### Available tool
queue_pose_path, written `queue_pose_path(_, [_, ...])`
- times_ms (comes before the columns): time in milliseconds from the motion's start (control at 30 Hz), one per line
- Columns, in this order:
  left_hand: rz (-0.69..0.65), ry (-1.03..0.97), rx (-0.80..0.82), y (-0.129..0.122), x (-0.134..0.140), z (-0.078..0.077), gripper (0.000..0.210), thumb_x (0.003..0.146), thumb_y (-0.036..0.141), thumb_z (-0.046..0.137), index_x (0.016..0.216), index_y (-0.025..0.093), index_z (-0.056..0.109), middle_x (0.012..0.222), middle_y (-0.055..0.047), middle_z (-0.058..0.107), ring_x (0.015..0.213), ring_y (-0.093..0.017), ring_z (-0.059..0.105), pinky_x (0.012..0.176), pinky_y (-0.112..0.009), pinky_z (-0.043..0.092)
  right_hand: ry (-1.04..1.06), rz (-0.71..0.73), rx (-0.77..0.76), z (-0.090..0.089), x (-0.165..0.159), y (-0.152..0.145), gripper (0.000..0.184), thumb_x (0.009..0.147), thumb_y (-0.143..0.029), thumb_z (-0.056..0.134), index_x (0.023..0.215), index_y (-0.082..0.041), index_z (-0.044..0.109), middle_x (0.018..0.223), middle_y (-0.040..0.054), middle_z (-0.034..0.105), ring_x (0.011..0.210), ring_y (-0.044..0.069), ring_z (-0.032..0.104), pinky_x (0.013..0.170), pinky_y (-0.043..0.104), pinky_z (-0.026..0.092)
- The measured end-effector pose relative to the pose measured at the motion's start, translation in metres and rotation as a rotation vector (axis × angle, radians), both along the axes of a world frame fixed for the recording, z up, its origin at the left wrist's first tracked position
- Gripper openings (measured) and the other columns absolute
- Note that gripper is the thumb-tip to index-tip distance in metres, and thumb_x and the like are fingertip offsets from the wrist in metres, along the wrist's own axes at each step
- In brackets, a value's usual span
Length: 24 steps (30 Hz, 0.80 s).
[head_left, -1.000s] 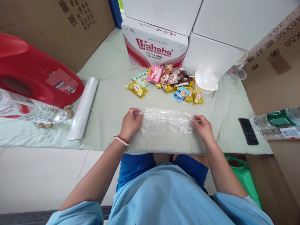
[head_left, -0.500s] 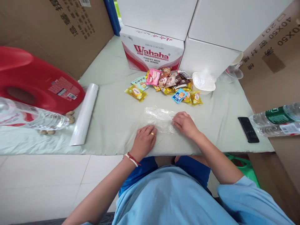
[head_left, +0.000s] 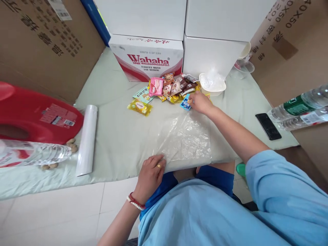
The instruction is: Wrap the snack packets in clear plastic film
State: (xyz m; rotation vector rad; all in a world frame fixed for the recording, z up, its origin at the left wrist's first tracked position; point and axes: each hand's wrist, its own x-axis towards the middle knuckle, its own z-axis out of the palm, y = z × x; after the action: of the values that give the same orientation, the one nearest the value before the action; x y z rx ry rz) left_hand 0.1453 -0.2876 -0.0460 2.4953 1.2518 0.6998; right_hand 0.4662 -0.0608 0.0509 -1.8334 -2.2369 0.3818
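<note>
1. Moved since the earlier frame: right grip (head_left: 202,102), up off the clear film (head_left: 194,143) to the blue packet (head_left: 185,102) at the front of the snack pile (head_left: 176,88); film now spread broader, down to the near edge of the bench (head_left: 120,136); left grip (head_left: 150,174) down at that edge too.
2. Right grip: narrow, fingertips touching the blue packet's right side; thumb partly hidden, so cannot tell any firm pinch.
3. Left grip: palm down, fingers close together at the film's near left corner; underside hidden, so cannot tell any hold on it.
4. Mostly hidden behind the right grip: yellow wrappers at the pile's right end. Hard to make out: far border of the see-through film, and overlapping clear cups (head_left: 242,69) beyond the white tub (head_left: 217,91).
5. Cut off at left: red jug (head_left: 38,118) and water bottle (head_left: 38,152). Cut off at right: two bottles (head_left: 299,106), near the black phone (head_left: 268,126).
6. Open room: between white roll (head_left: 87,140) and film; also between right forearm and phone. Tight behind the pile: water carton (head_left: 148,63) close by.
</note>
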Motion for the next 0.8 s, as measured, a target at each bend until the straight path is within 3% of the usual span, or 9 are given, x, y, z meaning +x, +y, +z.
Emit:
queue_pose_path(100, [0.011, -0.026, -0.011, -0.005, 0.004, 0.003, 0.019, 0.104, 0.017, 0.054, 0.115, 0.020, 0.070, 0.131, -0.010, 0.073, 0.116, -0.026, 0.067, 0.094, -0.045, 0.059, 0.054, 0.066, 0.170, -0.008, -0.035, -0.059, 0.025, 0.103, -0.020, 0.047, 0.110, -0.017, 0.071, 0.111, 0.0128, 0.072, 0.105, 0.027, 0.063, 0.091, 0.038, 0.050])
queue_pose_path(167, [0.011, -0.077, -0.032, -0.006, 0.008, 0.008, 0.019, 0.104, 0.016, 0.054, 0.115, 0.019, 0.069, 0.132, -0.010, 0.073, 0.115, -0.024, 0.068, 0.094, -0.041, 0.060, 0.093, 0.227, 0.092, -0.023, -0.058, -0.109, 0.026, 0.105, -0.022, 0.048, 0.110, -0.019, 0.072, 0.105, 0.0103, 0.073, 0.100, 0.025, 0.065, 0.090, 0.037, 0.052])
queue_pose_path(233, [0.043, -0.139, -0.027, -0.006, 0.010, 0.015, 0.019, 0.103, 0.013, 0.055, 0.115, 0.019, 0.069, 0.129, -0.010, 0.074, 0.114, -0.022, 0.068, 0.095, -0.038, 0.060, 0.118, 0.352, 0.049, -0.044, -0.079, -0.152, 0.030, 0.107, -0.031, 0.052, 0.125, -0.017, 0.071, 0.122, 0.0140, 0.073, 0.115, 0.028, 0.063, 0.101, 0.041, 0.053])
queue_pose_path(300, [0.134, -0.174, 0.029, -0.005, 0.012, 0.025, 0.018, 0.101, 0.010, 0.058, 0.113, 0.018, 0.069, 0.123, -0.010, 0.076, 0.109, -0.021, 0.069, 0.094, -0.038, 0.059, 0.141, 0.398, 0.054, -0.062, -0.095, -0.179, 0.045, 0.107, -0.041, 0.056, 0.143, -0.015, 0.064, 0.147, 0.0168, 0.063, 0.137, 0.031, 0.053, 0.116, 0.048, 0.046])
queue_pose_path(433, [0.239, -0.178, 0.144, 0.004, 0.023, 0.053, 0.016, 0.098, 0.010, 0.062, 0.108, 0.019, 0.070, 0.115, -0.009, 0.079, 0.096, -0.022, 0.068, 0.086, -0.038, 0.057, 0.122, 0.411, 0.024, -0.085, -0.115, -0.193, 0.054, 0.108, -0.047, 0.052, 0.156, -0.021, 0.054, 0.169, 0.0119, 0.045, 0.159, 0.034, 0.032, 0.131, 0.062, 0.024])
queue_pose_path(567, [0.158, -0.193, 0.015, 0.036, 0.054, 0.067, 0.021, 0.102, 0.016, 0.054, 0.109, 0.020, 0.074, 0.117, -0.007, 0.079, 0.108, -0.023, 0.070, 0.096, -0.041, 0.057, 0.088, 0.450, -0.009, -0.094, -0.120, -0.191, 0.051, 0.107, -0.038, 0.053, 0.156, -0.022, 0.054, 0.168, 0.0118, 0.047, 0.161, 0.033, 0.031, 0.133, 0.066, 0.011])
queue_pose_path(667, [0.208, -0.076, -0.124, 0.076, 0.074, 0.053, 0.030, 0.104, 0.027, 0.050, 0.115, 0.018, 0.076, 0.131, -0.011, 0.075, 0.132, -0.029, 0.062, 0.113, -0.049, 0.050, 0.066, 0.469, 0.006, -0.096, -0.121, -0.187, 0.055, 0.105, -0.037, 0.056, 0.157, -0.019, 0.054, 0.164, 0.0151, 0.051, 0.160, 0.035, 0.033, 0.133, 0.067, 0.007])
queue_pose_path(800, [0.308, 0.195, -0.240, 0.115, 0.069, 0.021, 0.050, 0.109, 0.036, 0.035, 0.145, 0.016, 0.063, 0.162, -0.013, 0.052, 0.156, -0.034, 0.040, 0.128, -0.061, 0.031, 0.079, 0.465, -0.011, -0.091, -0.114, -0.190, 0.056, 0.107, -0.047, 0.056, 0.155, -0.019, 0.056, 0.164, 0.0152, 0.051, 0.160, 0.035, 0.032, 0.133, 0.064, 0.017])
